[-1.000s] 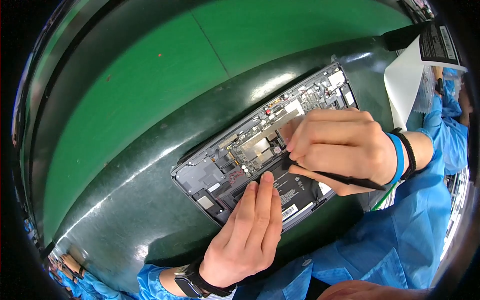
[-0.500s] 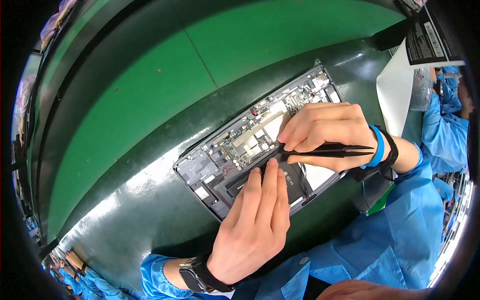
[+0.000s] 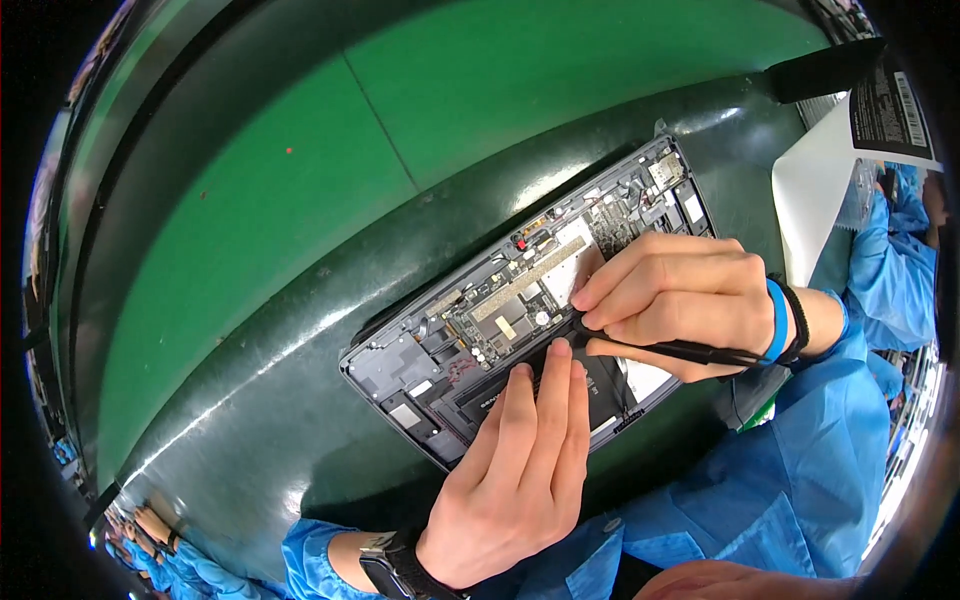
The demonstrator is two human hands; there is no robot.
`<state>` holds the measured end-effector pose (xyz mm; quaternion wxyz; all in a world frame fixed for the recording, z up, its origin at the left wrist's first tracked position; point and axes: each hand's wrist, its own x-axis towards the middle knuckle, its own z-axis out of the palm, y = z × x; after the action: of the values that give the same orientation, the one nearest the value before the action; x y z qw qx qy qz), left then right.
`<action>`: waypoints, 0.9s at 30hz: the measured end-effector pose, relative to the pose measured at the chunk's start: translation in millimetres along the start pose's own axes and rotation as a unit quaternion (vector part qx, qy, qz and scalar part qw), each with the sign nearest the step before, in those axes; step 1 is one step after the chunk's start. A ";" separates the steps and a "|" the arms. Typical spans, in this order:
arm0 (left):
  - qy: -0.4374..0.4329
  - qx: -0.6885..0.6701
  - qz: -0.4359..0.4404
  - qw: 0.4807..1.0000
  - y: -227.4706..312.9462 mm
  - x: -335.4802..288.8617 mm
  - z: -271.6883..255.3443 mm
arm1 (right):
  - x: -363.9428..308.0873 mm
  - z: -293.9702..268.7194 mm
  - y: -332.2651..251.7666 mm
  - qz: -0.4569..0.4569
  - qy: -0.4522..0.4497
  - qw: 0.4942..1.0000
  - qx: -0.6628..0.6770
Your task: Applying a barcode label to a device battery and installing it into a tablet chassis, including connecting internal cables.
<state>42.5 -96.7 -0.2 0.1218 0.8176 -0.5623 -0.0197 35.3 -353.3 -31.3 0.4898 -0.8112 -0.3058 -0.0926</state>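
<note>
An opened flat device (image 3: 380,365), like a laptop base or large tablet, lies slanted on the bench with its insides showing. Its circuit board (image 3: 505,325) runs along the far half, and a black battery (image 3: 605,395) fills part of the near half. Fingers stretched out, my left hand (image 3: 515,470) rests its fingertips on the battery's far edge. My right hand (image 3: 680,300) is closed around black tweezers (image 3: 700,351), their points turned back toward my wrist. Its fingertips press near the border between board and battery; what lies beneath them is hidden.
The device lies on a dark green bench mat (image 3: 250,440), with a bright green panel (image 3: 300,160) beyond it. At the right are a white sheet (image 3: 812,190) with a black printed part and a clear plastic bag (image 3: 858,195). Other people in blue sleeves (image 3: 890,290) sit at the sides.
The view has shifted slightly. My right hand has turned a little, and the tweezers now slope down toward the wrist. The left fingertips stay on the battery.
</note>
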 end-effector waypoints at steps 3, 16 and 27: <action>-0.001 0.021 0.019 1.000 -1.1 -0.4 1.5 | 10.3 -0.5 -7.3 0.007 -0.020 0.999 -0.047; -0.002 -0.075 -0.057 0.995 8.3 3.3 -1.4 | 14.4 -28.9 -8.6 -0.004 -0.085 0.996 0.018; -0.038 -0.128 -0.021 0.991 23.6 11.3 4.5 | -2.3 -45.1 -8.2 0.091 0.037 0.994 -0.037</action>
<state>24.3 -115.9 1.9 0.2034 0.8057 -0.5421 -0.1250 35.3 -390.0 -3.6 0.4766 -0.8493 -0.2086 -0.0892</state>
